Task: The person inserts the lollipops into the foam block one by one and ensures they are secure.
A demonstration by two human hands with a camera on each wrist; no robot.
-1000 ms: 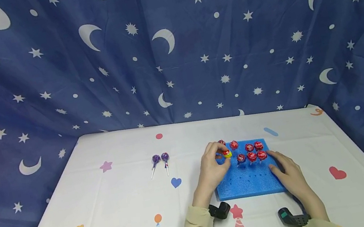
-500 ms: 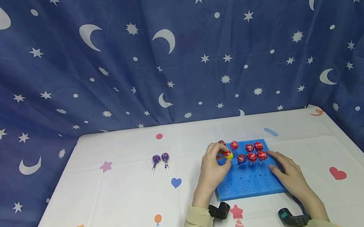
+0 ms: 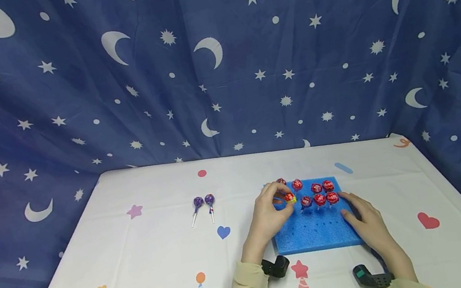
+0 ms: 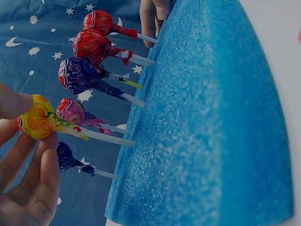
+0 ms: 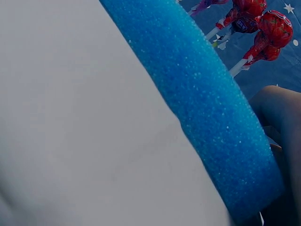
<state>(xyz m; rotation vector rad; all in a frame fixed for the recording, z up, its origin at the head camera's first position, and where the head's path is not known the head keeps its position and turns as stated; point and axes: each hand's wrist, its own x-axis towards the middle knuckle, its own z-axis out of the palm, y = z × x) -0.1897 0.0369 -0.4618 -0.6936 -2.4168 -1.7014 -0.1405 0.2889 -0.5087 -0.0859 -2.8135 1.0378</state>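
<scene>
My left hand (image 3: 269, 215) pinches the yellow-wrapped head of a lollipop (image 4: 37, 117) between thumb and fingers. In the left wrist view its white stick reaches the top of the blue foam block (image 3: 316, 237); whether the tip is inside cannot be told. Several other lollipops stand in the block, among them a red one (image 4: 91, 44), a dark blue one (image 4: 77, 75) and a pink one (image 4: 70, 111). My right hand (image 3: 369, 225) rests against the block's right edge with fingers extended. In the right wrist view, part of that hand shows beside the foam.
Two purple lollipops, a left one (image 3: 198, 202) and a right one (image 3: 209, 199), lie on the white patterned tablecloth (image 3: 152, 250) left of the block. Small holes dot the front half of the foam. A blue moon-and-star curtain (image 3: 240, 96) hangs behind the table.
My left hand has shifted very slightly right and down with the yellow lollipop, whose head has turned so more red shows. My right hand stays at the block's edge.
</scene>
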